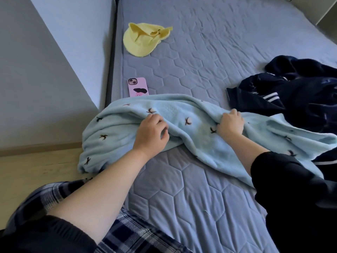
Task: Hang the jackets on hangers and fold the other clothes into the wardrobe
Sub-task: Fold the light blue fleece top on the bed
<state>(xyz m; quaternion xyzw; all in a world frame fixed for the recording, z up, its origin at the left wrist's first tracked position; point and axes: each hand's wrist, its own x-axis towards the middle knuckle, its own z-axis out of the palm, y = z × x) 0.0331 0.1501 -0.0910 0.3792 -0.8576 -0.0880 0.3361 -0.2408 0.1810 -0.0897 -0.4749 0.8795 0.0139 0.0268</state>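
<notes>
A light blue fleece garment [178, 114] with small dark bird prints lies bunched across the near part of the bed. My left hand [151, 132] grips a fold of it near the middle, fingers curled into the cloth. My right hand [230, 123] clutches another fold further right, knuckles up. A dark navy jacket [295, 95] with white stripes lies crumpled at the right, partly under the blue garment's edge. A small yellow garment [142, 40] lies flat at the far left of the bed.
A pink phone [138, 87] lies face down just behind the blue garment, near the bed's left edge. The quilted grey mattress [182, 189] fills the view. A wall and wooden floor [36, 170] are at the left. A pale furniture edge shows at the top right.
</notes>
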